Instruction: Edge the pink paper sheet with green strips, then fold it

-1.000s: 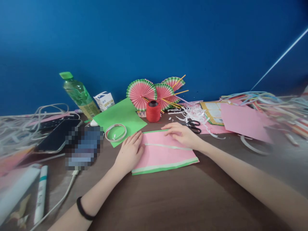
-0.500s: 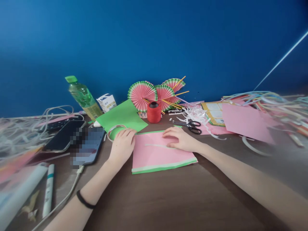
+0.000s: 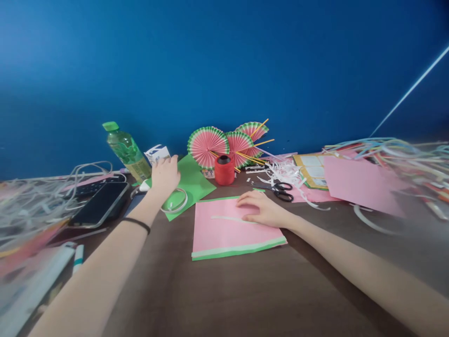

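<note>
A: Your left hand [image 3: 164, 175] is out over the green sheet [image 3: 192, 180], just past the tape ring [image 3: 176, 202] and close to the small carton [image 3: 156, 153].

B: Your fingers are loosely bent there, gripping nothing.

A: Your right hand [image 3: 261, 210] lies flat on the pink sheet [image 3: 224, 231], in front of you on the table [image 3: 245, 299].

B: Fingers released, tips on the thin white strip [image 3: 224, 218]. The scissors [image 3: 282, 192] and red spool [image 3: 223, 171] sit beyond.
</note>
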`<action>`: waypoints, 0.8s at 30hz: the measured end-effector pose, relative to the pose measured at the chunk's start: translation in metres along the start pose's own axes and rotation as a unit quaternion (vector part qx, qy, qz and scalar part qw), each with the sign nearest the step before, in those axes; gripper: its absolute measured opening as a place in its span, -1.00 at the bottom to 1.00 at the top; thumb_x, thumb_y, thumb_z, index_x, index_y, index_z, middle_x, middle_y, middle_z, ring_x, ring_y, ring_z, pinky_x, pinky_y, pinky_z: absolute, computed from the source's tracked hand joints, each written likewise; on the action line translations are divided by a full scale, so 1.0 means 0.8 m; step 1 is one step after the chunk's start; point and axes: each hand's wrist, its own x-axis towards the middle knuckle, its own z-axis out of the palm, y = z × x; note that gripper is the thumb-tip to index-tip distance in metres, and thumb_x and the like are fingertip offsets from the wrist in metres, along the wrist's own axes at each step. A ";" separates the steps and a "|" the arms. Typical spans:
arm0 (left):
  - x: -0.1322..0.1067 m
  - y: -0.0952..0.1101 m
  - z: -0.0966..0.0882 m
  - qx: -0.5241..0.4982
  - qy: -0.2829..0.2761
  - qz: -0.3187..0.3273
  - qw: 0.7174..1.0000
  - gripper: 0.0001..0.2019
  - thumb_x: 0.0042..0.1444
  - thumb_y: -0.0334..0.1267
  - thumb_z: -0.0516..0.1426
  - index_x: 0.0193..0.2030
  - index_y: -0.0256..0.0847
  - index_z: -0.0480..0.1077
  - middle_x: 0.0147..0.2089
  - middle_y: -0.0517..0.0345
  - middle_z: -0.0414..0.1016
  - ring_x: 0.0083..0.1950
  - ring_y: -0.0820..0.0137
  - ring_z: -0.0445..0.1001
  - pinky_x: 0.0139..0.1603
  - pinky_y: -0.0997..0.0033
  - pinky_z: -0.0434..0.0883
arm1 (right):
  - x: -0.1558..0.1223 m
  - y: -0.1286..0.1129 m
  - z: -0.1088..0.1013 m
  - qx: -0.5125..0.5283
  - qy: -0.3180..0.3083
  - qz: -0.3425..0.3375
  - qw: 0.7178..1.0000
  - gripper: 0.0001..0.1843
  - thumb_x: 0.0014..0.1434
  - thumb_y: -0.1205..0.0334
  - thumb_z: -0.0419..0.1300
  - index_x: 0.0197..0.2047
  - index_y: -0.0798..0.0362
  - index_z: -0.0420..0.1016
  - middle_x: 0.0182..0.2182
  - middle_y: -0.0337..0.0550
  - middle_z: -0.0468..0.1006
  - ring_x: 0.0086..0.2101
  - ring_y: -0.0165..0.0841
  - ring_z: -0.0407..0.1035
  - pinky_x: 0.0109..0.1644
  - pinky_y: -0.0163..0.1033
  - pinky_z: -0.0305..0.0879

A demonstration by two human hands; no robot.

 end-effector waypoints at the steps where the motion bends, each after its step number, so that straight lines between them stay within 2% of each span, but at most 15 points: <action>1: -0.004 0.001 0.001 0.007 0.005 0.014 1.000 -0.64 0.02 -0.37 -0.03 -0.01 -0.37 0.30 -0.13 -0.16 0.45 -0.02 0.07 0.31 -0.08 0.14 0.18 | 0.000 0.000 0.000 0.000 0.001 0.001 1.000 -0.64 0.07 0.06 0.14 -0.07 -0.01 0.40 -0.05 -0.09 0.38 -0.03 -0.25 0.20 0.07 -0.06 0.03; 4: -0.027 0.010 -0.004 0.025 0.030 0.076 0.996 -0.76 0.08 -0.37 -0.07 -0.30 -0.30 0.41 -0.27 -0.09 0.48 -0.09 0.08 0.33 -0.14 0.14 0.16 | 0.001 -0.001 0.000 0.002 0.001 -0.001 1.000 -0.65 0.07 0.06 0.14 -0.08 -0.01 0.40 -0.05 -0.09 0.38 -0.04 -0.25 0.20 0.07 -0.06 0.03; 7: -0.062 0.025 -0.013 0.040 0.044 0.135 0.989 -0.74 0.11 -0.37 -0.09 -0.39 -0.28 0.41 -0.35 -0.04 0.47 -0.19 0.14 0.37 -0.23 0.21 0.18 | 0.001 -0.002 -0.001 0.005 0.000 -0.002 1.000 -0.65 0.07 0.05 0.13 -0.07 -0.02 0.39 -0.05 -0.09 0.38 -0.03 -0.24 0.20 0.07 -0.06 0.03; 11: -0.105 0.039 -0.018 0.035 0.038 0.141 0.989 -0.77 0.10 -0.42 -0.07 -0.40 -0.25 0.40 -0.36 0.02 0.47 -0.32 0.24 0.40 -0.32 0.29 0.18 | 0.001 -0.001 0.000 0.006 0.001 0.001 1.000 -0.64 0.07 0.04 0.13 -0.07 -0.03 0.40 -0.06 -0.10 0.38 -0.03 -0.24 0.20 0.08 -0.04 0.01; 15: -0.131 0.043 -0.016 0.025 0.002 0.136 0.990 -0.77 0.08 -0.44 -0.06 -0.45 -0.26 0.39 -0.51 0.04 0.44 -0.41 0.27 0.41 -0.41 0.33 0.15 | 0.001 -0.001 0.000 0.007 0.002 -0.002 1.000 -0.64 0.07 0.04 0.13 -0.07 -0.03 0.40 -0.06 -0.09 0.38 -0.04 -0.24 0.21 0.07 -0.04 0.02; 18: -0.141 0.046 -0.016 0.007 -0.012 0.128 0.992 -0.74 0.11 -0.39 -0.08 -0.46 -0.25 0.39 -0.51 0.03 0.45 -0.40 0.28 0.42 -0.41 0.35 0.15 | 0.001 -0.001 0.000 0.006 0.003 -0.004 1.000 -0.65 0.07 0.05 0.13 -0.08 -0.02 0.40 -0.06 -0.09 0.38 -0.03 -0.25 0.21 0.08 -0.06 0.02; 20: -0.141 0.047 -0.018 -0.017 -0.018 0.110 0.994 -0.71 0.15 -0.25 -0.09 -0.43 -0.24 0.39 -0.46 0.02 0.47 -0.35 0.27 0.44 -0.38 0.36 0.19 | 0.001 -0.002 0.000 0.005 0.002 -0.003 1.000 -0.65 0.07 0.05 0.13 -0.08 -0.01 0.40 -0.06 -0.09 0.38 -0.03 -0.26 0.20 0.08 -0.06 0.02; 22: -0.131 0.045 -0.022 -0.051 -0.039 0.081 0.995 -0.66 0.17 -0.13 -0.12 -0.36 -0.23 0.40 -0.37 0.02 0.50 -0.29 0.27 0.45 -0.33 0.38 0.24 | 0.001 -0.003 -0.001 0.004 0.002 -0.002 1.000 -0.66 0.07 0.06 0.14 -0.09 0.00 0.40 -0.06 -0.09 0.38 -0.03 -0.26 0.20 0.08 -0.07 0.02; 24: -0.111 0.038 -0.025 -0.088 -0.086 0.037 0.992 -0.64 0.20 -0.16 -0.19 -0.27 -0.22 0.38 -0.28 0.03 0.51 -0.27 0.31 0.47 -0.33 0.42 0.27 | 0.001 -0.003 -0.001 0.003 0.002 -0.003 1.000 -0.66 0.07 0.07 0.14 -0.09 0.00 0.40 -0.06 -0.09 0.38 -0.03 -0.26 0.20 0.08 -0.07 0.02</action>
